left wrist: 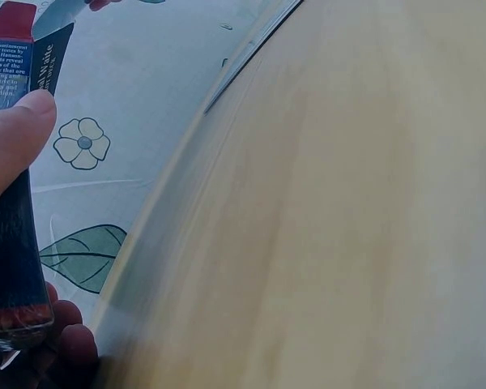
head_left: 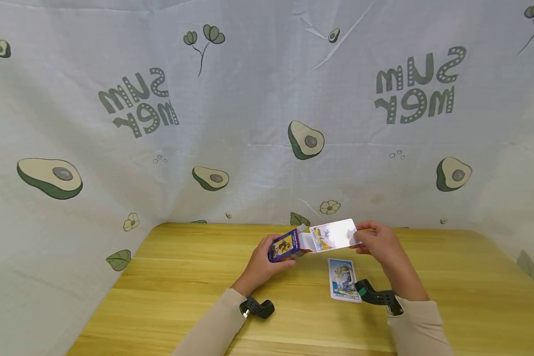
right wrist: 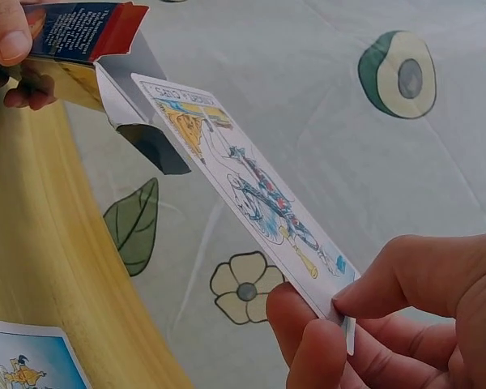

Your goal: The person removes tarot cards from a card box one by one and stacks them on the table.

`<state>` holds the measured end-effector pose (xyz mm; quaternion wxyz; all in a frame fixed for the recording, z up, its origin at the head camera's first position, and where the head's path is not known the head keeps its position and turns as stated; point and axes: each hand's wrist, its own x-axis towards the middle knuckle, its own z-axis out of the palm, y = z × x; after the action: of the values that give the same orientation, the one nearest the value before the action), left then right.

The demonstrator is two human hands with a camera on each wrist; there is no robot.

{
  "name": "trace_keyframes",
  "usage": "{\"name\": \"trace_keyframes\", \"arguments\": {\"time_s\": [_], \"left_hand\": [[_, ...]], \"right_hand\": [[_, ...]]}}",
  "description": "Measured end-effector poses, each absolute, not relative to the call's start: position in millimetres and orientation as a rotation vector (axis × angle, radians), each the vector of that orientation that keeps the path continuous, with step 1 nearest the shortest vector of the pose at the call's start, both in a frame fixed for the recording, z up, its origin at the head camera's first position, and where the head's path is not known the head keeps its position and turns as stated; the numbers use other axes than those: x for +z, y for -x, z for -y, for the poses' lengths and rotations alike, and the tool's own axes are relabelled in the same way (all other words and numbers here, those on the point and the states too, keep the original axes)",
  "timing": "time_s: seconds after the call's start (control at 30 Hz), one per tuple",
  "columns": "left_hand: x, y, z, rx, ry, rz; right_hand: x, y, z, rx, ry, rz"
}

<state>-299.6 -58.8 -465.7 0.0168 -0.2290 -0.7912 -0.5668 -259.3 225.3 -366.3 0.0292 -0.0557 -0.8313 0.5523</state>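
Both sleeves [head_left: 218, 324] and the near edge of the table [head_left: 173, 282] are cut off. A pile [head_left: 343, 280] lies short of the far edge, its lower cards hidden. Farther, above the table, the left hand [head_left: 263, 262] grips the box [head_left: 284, 246], its inside unseen; the right hand [head_left: 379, 243] pinches a card [head_left: 335, 235] by the open flaps [right wrist: 154, 147], glare hiding part. Behind hangs a cloth [head_left: 249, 113], cropped above.

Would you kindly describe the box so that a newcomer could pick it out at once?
Start at the wooden table and find the person's left hand. The box is gripped there, purple-blue with an illustrated face. Unlike the flat cards nearby, it is thick and has open flaps at one end.
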Motion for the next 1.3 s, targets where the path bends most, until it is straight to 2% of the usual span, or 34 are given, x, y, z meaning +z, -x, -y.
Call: {"name": "trace_keyframes", "arguments": {"time_s": [0.53,1.03,1.3], "left_hand": [[-431.7,274.4,60.3,-1.762,0.724,2.466],[-434.4,277.3,58.2,-1.738,0.725,2.467],[-464.4,299.3,57.3,-1.736,0.677,2.481]], "right_hand": [[-368.6,257.3,-232.2,1.641,0.142,2.609],[-372.2,257.6,-244.5,1.539,0.051,2.705],[-376.2,259.8,-245.9,1.542,0.043,2.717]]}}
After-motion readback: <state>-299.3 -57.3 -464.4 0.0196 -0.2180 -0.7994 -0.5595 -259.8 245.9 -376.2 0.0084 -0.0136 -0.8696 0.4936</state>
